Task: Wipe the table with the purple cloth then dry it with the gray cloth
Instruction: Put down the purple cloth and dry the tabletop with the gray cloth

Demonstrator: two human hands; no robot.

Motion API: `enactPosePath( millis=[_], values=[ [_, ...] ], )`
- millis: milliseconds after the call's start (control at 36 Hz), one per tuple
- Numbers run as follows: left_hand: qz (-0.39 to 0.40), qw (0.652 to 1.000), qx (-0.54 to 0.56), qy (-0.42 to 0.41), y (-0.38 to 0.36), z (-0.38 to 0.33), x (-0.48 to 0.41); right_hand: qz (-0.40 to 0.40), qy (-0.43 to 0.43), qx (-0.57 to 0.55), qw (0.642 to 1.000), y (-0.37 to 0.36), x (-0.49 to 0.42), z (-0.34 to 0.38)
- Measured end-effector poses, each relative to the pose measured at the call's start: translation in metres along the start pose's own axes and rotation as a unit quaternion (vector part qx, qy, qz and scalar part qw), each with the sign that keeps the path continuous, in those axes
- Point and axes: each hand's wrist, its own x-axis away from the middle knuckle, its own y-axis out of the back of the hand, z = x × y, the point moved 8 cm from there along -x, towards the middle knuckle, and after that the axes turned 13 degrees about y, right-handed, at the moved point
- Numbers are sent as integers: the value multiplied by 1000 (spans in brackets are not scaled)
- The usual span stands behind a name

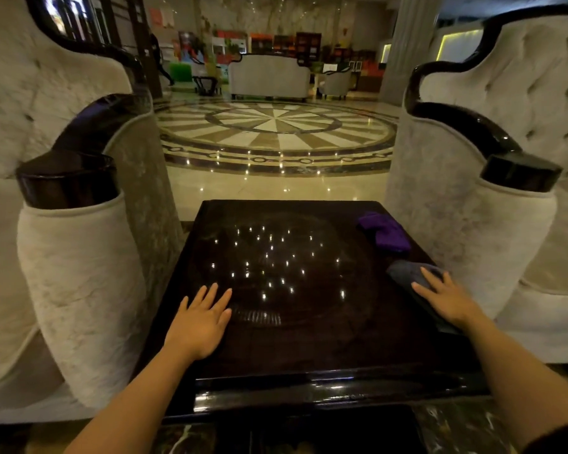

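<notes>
A dark glossy square table (295,348) stands in front of me between two armchairs. The purple cloth (386,231) lies crumpled near the table's far right corner, with no hand on it. The gray cloth (409,273) lies along the right edge, closer to me. My right hand (446,298) rests flat on the near part of the gray cloth, fingers spread and pressing down on it. My left hand (202,319) lies flat on the bare tabletop at the near left, fingers apart, holding nothing.
A pale upholstered armchair (79,273) with a black glossy arm stands close on the left, and another armchair (492,224) close on the right. Beyond the table is shiny marble floor (276,132). Sofas stand far back.
</notes>
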Motion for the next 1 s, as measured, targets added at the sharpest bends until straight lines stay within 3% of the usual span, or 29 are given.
enactPosePath(
  millis=[194, 583, 833, 1000],
  values=[
    [-2, 1000, 5, -2, 1, -2, 2, 17, 18, 12, 1000, -5, 6, 18],
    [-9, 1000, -2, 9, 1, -2, 4, 15, 160, 42, 986, -38, 44, 112],
    [-11, 1000, 1, 7, 1, -1, 4, 16, 284, 55, 957, -66, 98, 183],
    [-12, 1000, -6, 8, 2, 0, 5, -19, 413, 36, 910, -86, 144, 233]
  ],
)
